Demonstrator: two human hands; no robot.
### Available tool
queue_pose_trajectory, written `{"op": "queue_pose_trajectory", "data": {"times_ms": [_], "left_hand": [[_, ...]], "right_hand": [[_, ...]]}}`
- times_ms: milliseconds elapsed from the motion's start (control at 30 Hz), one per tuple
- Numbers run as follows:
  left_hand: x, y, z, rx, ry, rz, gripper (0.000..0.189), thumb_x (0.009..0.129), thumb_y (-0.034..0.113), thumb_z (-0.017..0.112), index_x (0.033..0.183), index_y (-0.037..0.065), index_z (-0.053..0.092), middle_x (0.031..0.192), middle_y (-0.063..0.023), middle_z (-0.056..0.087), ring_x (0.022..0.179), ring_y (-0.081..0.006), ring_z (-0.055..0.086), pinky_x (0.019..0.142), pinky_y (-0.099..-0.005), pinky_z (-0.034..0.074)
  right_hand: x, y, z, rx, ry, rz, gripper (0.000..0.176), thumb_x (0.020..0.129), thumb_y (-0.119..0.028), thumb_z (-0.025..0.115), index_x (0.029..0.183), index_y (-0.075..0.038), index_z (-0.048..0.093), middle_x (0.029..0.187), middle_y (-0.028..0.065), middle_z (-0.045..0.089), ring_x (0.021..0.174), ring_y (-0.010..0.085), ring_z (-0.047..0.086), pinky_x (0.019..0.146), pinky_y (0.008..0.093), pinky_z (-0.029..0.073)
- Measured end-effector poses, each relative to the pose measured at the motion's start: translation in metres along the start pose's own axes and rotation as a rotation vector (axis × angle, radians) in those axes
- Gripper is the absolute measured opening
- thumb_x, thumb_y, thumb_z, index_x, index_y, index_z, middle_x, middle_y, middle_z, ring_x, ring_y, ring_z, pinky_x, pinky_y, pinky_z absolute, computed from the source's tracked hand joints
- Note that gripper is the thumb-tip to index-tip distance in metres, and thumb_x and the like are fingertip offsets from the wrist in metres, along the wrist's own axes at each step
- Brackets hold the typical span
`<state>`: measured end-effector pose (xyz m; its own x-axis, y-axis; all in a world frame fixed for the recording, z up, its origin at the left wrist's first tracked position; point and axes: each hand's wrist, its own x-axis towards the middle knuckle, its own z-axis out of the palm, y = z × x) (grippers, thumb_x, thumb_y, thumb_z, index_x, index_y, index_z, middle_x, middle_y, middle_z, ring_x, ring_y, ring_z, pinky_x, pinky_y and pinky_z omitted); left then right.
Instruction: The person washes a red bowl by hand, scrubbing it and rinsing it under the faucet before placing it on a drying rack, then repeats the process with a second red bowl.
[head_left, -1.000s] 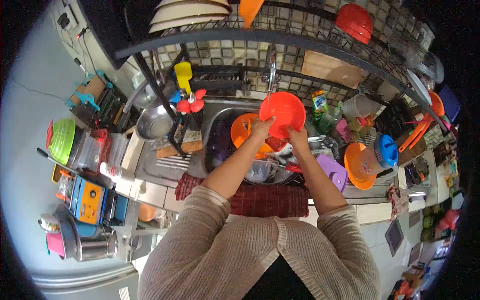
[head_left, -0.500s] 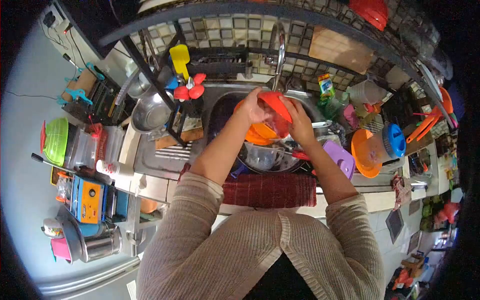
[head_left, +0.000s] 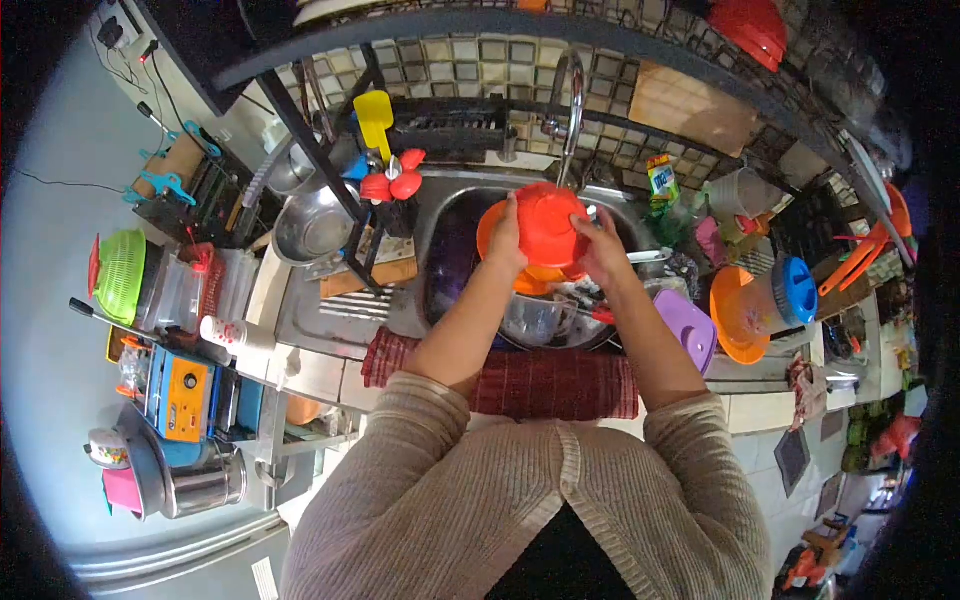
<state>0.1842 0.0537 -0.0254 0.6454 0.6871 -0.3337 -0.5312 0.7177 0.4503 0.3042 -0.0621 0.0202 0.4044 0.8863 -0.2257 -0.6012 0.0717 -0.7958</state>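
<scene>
A red bowl (head_left: 548, 226) is held between my two hands under the faucet (head_left: 573, 110), its underside facing up toward me. My left hand (head_left: 508, 240) grips its left edge, and my right hand (head_left: 601, 248) grips the right edge. Behind and below the bowl an orange dish (head_left: 489, 226) shows in the sink. Nearer me sits a clear container (head_left: 536, 322) among other wet dishes. A purple lid (head_left: 685, 327) lies right of my right forearm.
A dark red cloth (head_left: 555, 384) covers the sink's front edge. Right of it stand an orange plate (head_left: 735, 340) and a clear jug with a blue lid (head_left: 797, 290). On the left are a steel bowl (head_left: 318, 228) and a utensil holder (head_left: 398, 214). A black rack spans overhead.
The red bowl has turned from a tilted, edge-on pose to show its round underside. My hands have shifted to its opposite sides, and the camera view has moved slightly.
</scene>
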Motion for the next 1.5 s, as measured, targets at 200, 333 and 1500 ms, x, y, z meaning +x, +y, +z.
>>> {"op": "queue_pose_trajectory", "data": {"times_ms": [200,333,1500], "left_hand": [[0.018,-0.018,-0.027,0.047,0.047,0.272,0.048,0.094,0.048,0.04,0.12,0.01,0.054,0.117,-0.0091,0.06,0.108,-0.0261,0.057,0.094,-0.0463,0.045],[0.012,-0.005,-0.03,0.153,0.182,0.173,0.041,0.095,0.044,0.042,0.119,0.012,0.054,0.113,-0.0075,0.061,0.102,-0.0219,0.06,0.088,-0.0395,0.05],[-0.018,0.017,0.039,0.061,-0.258,0.073,0.049,0.093,0.042,0.043,0.133,0.014,0.042,0.126,-0.0065,0.055,0.11,-0.0266,0.056,0.084,-0.0541,0.048]], "right_hand": [[-0.002,-0.015,0.02,0.013,-0.286,0.067,0.062,0.074,-0.004,0.074,0.127,-0.003,0.042,0.115,0.0113,0.058,0.102,0.0258,0.059,0.089,0.0396,0.048],[0.008,-0.009,0.021,-0.321,-0.215,-0.291,0.045,0.074,-0.001,0.073,0.112,-0.003,0.05,0.107,0.0081,0.059,0.098,0.0177,0.058,0.085,0.0321,0.048],[0.013,-0.006,-0.01,-0.188,-0.044,0.079,0.031,0.087,-0.014,0.059,0.117,-0.014,0.052,0.092,0.0044,0.064,0.069,0.0149,0.063,0.042,0.0239,0.048]]}}
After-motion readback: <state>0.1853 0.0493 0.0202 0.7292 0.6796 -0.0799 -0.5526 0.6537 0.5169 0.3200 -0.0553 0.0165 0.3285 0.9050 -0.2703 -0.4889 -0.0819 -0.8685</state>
